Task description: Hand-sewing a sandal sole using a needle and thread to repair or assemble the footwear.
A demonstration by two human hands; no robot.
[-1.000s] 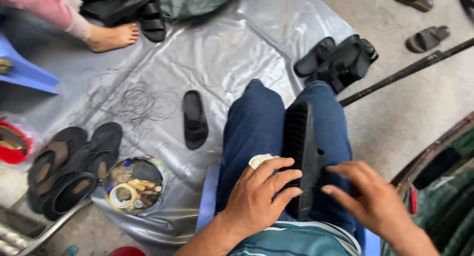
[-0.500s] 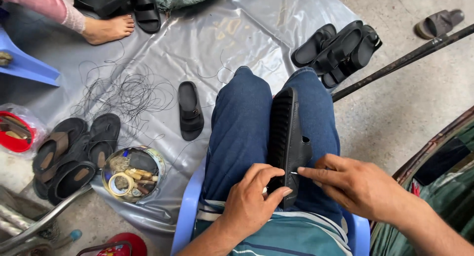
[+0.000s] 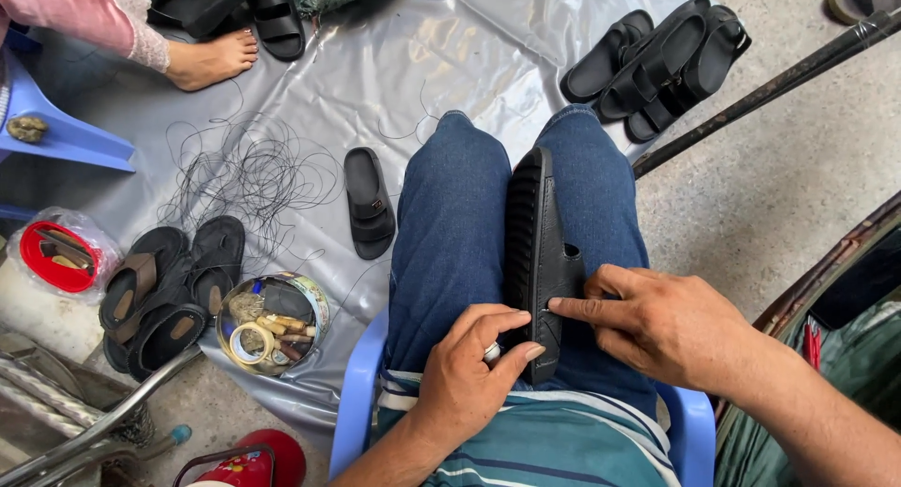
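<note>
Both hands' grips pinch the black sandal (image 3: 537, 252) lying edgewise between the thighs.

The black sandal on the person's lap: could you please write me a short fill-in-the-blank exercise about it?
1. The black sandal lies on the person's ____.
2. Both hands, left hand and right hand, touch the sandal's ____ end.
3. The round tin sits on the grey ____.

Missing words: lap; near; sheet
</note>
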